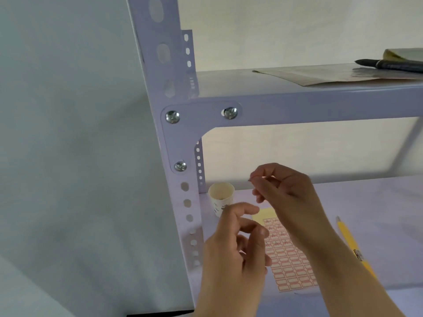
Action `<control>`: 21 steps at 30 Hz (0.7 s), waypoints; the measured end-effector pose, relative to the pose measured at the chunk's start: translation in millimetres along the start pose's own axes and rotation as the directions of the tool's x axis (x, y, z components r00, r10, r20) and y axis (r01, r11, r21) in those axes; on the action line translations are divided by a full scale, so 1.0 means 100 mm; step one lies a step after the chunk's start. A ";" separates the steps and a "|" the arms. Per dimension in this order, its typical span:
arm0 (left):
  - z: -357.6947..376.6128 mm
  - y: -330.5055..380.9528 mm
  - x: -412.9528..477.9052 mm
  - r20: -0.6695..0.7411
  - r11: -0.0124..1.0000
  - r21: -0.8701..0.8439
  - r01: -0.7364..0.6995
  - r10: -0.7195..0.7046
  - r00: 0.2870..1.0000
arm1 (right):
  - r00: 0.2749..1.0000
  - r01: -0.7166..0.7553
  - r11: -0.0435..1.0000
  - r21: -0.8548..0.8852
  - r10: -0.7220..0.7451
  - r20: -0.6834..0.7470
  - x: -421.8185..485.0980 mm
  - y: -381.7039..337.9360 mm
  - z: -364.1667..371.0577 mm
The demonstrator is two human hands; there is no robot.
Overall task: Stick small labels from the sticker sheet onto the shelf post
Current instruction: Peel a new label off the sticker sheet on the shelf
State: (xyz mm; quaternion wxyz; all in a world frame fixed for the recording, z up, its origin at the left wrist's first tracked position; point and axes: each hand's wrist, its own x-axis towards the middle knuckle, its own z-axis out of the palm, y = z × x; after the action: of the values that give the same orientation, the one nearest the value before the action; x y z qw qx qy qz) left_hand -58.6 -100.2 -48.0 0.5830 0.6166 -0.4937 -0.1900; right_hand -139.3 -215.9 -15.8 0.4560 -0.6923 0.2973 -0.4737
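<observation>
- right hand [283, 191] raised above the lower shelf [366, 202], thumb and forefinger pinched together at the tips; something thin and small seems caught between them, too small to tell if it is a label.
- left hand [238, 239] lower and just left of the right one, fingers loosely curled, holding nothing; the two hands are apart, not touching.
- sticker sheet [288, 266] lies flat on the lower shelf, under and between both hands, partly hidden by them; rows of red-bordered labels, some near the top marked.
- shelf post [183, 179] upright, left of both hands, with holes and bolts.
- paper cup [221, 195] stands between post and left hand.
- yellow pen [350, 241] lies right of the right forearm.
</observation>
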 end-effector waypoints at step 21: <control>0.69 -0.76 0.42 0.113 0.786 0.474 0.398 -0.503 0.857 | 0.991 0.034 0.844 -0.536 0.041 0.127 0.91 1.21 0.30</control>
State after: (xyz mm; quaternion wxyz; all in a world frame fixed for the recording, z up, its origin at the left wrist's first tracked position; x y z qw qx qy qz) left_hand -67.0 -184.3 -119.6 0.3059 0.8042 -0.4255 -0.2806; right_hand -75.0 -331.7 -95.0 0.2638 -0.8218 0.3878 -0.3235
